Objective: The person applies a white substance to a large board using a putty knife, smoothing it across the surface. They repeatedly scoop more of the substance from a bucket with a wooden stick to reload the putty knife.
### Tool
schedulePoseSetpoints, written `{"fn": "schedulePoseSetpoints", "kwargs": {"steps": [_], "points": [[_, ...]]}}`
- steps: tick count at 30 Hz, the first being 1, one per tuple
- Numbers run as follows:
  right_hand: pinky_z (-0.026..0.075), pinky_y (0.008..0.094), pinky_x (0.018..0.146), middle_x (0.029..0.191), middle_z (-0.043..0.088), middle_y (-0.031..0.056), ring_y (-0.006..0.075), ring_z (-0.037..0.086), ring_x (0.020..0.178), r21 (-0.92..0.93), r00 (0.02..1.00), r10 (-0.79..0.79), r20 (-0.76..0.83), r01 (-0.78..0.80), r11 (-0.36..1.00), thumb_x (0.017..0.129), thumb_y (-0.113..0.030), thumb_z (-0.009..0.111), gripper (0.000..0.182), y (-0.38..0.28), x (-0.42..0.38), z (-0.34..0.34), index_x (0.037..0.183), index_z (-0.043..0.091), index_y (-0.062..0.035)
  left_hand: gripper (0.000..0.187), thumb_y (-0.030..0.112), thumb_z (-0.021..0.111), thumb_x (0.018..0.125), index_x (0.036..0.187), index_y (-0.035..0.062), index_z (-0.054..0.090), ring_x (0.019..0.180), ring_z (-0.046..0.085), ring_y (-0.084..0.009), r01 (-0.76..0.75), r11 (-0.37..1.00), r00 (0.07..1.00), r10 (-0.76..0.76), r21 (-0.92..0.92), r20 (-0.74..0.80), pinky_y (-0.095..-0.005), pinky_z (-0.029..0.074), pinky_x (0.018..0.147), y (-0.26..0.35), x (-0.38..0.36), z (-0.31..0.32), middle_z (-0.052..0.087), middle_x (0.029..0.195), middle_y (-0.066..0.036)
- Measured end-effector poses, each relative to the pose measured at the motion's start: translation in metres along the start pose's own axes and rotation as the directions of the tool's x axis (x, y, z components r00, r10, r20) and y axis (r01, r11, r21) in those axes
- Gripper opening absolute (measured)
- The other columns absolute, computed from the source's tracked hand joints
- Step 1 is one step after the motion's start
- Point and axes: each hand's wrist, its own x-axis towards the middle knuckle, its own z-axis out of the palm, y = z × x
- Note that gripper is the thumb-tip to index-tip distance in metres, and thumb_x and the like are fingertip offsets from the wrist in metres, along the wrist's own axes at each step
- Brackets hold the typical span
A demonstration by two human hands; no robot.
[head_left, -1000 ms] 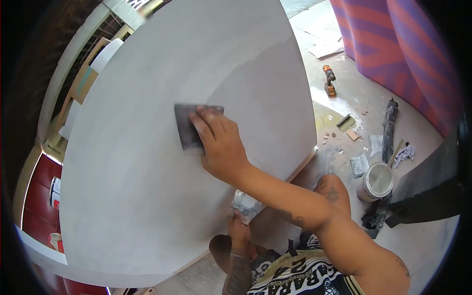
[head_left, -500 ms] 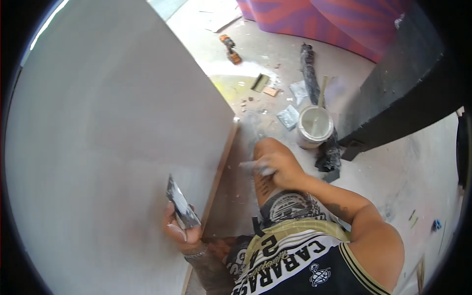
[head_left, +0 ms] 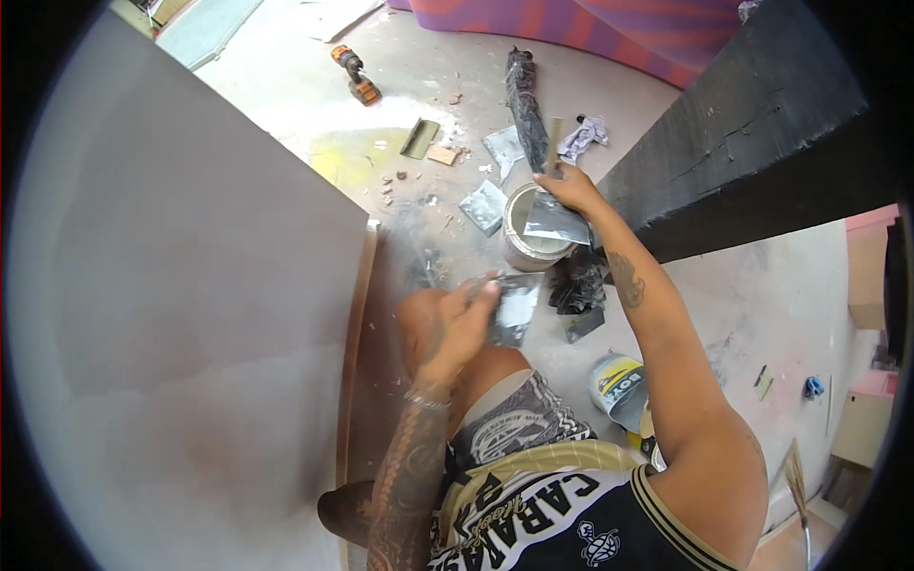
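My left hand [head_left: 459, 328] is closed on the edge of a flat, dark spreader blade [head_left: 515, 310] with a patch of white paste on it, held above my bent knee. Out ahead, my right hand [head_left: 574, 188] grips a second grey putty blade [head_left: 557, 221] over the mouth of an open can [head_left: 531, 259]. That blade covers part of the opening, so whether it touches the contents cannot be seen. A wooden stick [head_left: 555, 138] rises just behind my right fingers; its lower end is hidden.
A large pale panel [head_left: 209, 276] stands at left, and a black block [head_left: 733, 143] at right. On the floor lie a drill [head_left: 355, 76], a plastic-wrapped roll [head_left: 526, 100], plastic squares [head_left: 485, 206] and scraps. A tipped bucket [head_left: 617, 383] is beside my leg.
My right hand has gone from above my knee forward to the can with its blade. My left hand has come away from the panel towards the middle, still holding its blade.
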Motion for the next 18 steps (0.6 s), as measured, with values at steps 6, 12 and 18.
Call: {"fn": "schedulePoseSetpoints", "kwargs": {"steps": [6,12,18], "points": [[0.051,0.0437,0.084,0.107,0.068,0.0234,0.0387,0.066,0.096,-0.353,0.927,-0.255,0.276,0.344,0.87,0.086,-0.036,0.069,0.037,-0.013,-0.029,-0.029,0.107,0.071,-0.0057,0.034,0.028,0.058,0.094,0.106,-0.0021,0.067,0.122,0.053,-0.0393,-0.147,0.83,0.972,0.02,0.538,0.235,-0.0417,0.045,0.1,-0.055,0.056,0.067,0.049,0.141,-0.025],[0.053,0.0371,0.078,0.104,0.07,0.016,0.0329,0.069,0.09,-0.216,0.914,-0.289,0.286,0.355,0.91,0.088,-0.021,0.07,0.022,-0.032,-0.088,-0.065,0.105,0.07,-0.0059,0.032,0.03,0.055,0.094,0.101,0.002,0.069,0.136,0.035,-0.0504,-0.182,0.618,0.959,-0.061,0.765,0.278,-0.0525,0.041,0.106,-0.074,0.079,0.084,0.026,0.157,-0.021],[0.053,0.0374,0.079,0.104,0.071,0.0113,0.0322,0.068,0.089,-0.117,0.858,-0.462,0.224,0.494,0.861,0.088,-0.023,0.071,0.025,-0.025,-0.08,-0.062,0.109,0.069,-0.0099,0.029,0.029,0.057,0.092,0.103,0.0056,0.071,0.135,0.037,-0.051,-0.13,0.577,0.953,-0.151,0.806,0.262,-0.0536,0.044,0.102,-0.09,0.086,0.083,0.023,0.16,-0.017]]}}
